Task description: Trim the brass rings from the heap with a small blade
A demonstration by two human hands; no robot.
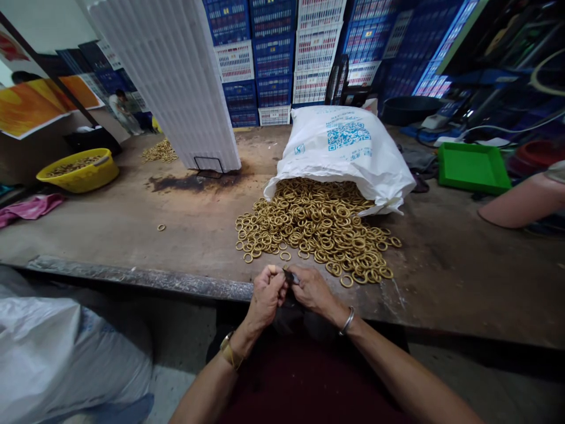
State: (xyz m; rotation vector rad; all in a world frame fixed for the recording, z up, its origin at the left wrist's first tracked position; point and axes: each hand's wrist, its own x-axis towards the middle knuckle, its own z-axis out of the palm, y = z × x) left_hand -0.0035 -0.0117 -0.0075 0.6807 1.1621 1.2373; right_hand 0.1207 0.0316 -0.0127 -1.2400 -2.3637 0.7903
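Observation:
My left hand [267, 292] and my right hand [314, 290] meet at the table's front edge, fingers closed. A small knife-like tool [289, 277], dark at the tip and greyish towards the handle, is in my right hand and points at my left fingertips. What my left fingers pinch is too small and covered to make out. Just beyond my hands spreads a heap of gold-coloured rings [313, 227]. They spill from the mouth of a white woven sack [348, 147] lying on its side. One single ring [161, 227] lies off to the left.
A tall white ribbed panel [176, 82] stands behind a wire stand [208, 167]. At left are a yellow basin [79, 171] of rings and a pink cloth [30, 209]. A green tray [474, 168] sits at right. Stacked crates [273, 59] line the back; a person [126, 112] is far left.

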